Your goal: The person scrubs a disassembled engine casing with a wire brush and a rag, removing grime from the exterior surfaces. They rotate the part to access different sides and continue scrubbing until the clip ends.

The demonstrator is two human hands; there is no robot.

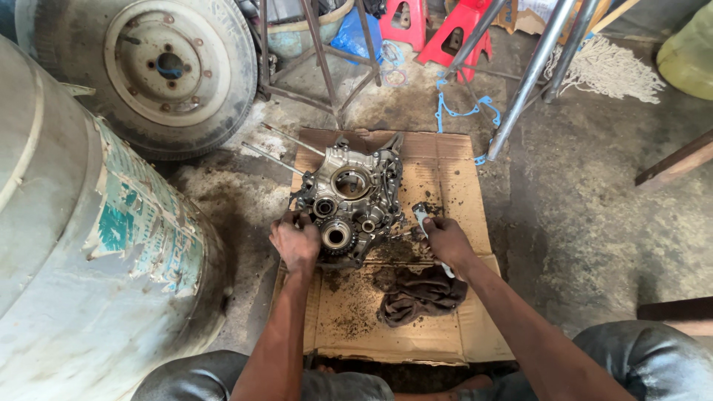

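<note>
Left hand (295, 241) steadies engine case (349, 204) (knuckles up)

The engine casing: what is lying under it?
The engine casing lies on a flattened cardboard sheet strewn with dark dirt. The left hand grips its near edge. The cardboard directly beneath it is hidden.

floor: grimy concrete (594, 215), oil-stained
10 o'clock: old tyre on its rim (167, 70)
9 o'clock: big drum (82, 252)
12 o'clock: red stools (434, 26)
</note>
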